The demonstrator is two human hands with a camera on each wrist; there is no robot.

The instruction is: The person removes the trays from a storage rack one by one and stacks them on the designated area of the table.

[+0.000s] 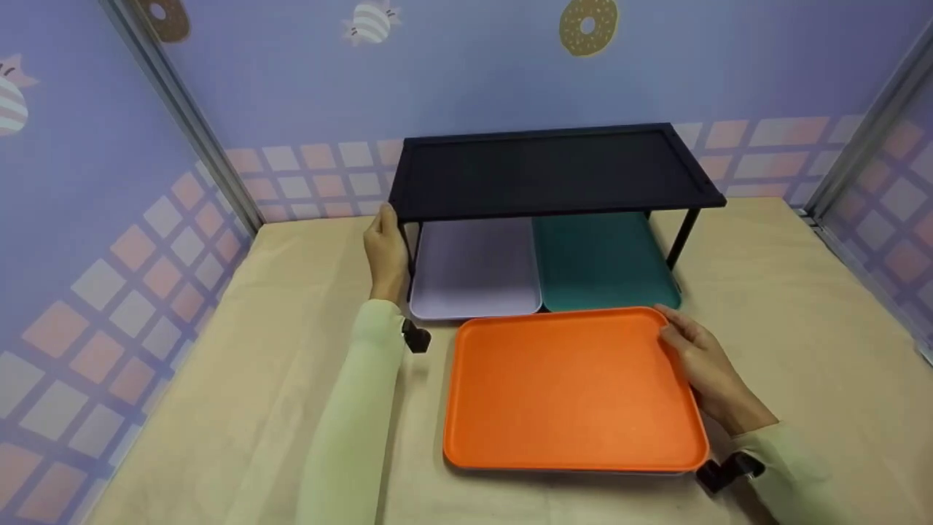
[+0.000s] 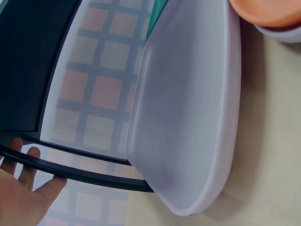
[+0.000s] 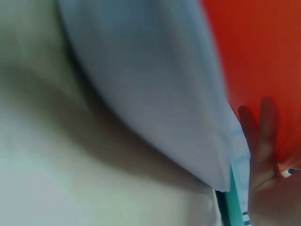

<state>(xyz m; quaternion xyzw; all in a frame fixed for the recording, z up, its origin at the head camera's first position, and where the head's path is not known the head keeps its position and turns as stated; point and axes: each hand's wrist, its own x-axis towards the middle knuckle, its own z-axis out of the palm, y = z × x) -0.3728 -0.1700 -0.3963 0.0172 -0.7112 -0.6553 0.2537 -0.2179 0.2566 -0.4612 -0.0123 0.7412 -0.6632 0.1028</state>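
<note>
A black rack (image 1: 554, 171) stands at the back on thin legs. My left hand (image 1: 386, 251) grips its left front corner; in the left wrist view the fingers of that hand (image 2: 28, 188) lie around the black frame (image 2: 84, 175). Under the rack, a lilac tray (image 1: 477, 270) and a green tray (image 1: 605, 262) lie side by side. My right hand (image 1: 707, 364) holds the upper right corner of an orange tray (image 1: 576, 394) in front of them. The right wrist view shows a pale tray (image 3: 155, 84) beneath the orange one (image 3: 263, 56), near my right hand (image 3: 268, 160).
A cream cloth (image 1: 291, 343) covers the table. Patterned walls (image 1: 466, 80) stand behind and at both sides, with metal posts (image 1: 182, 109) at the corners.
</note>
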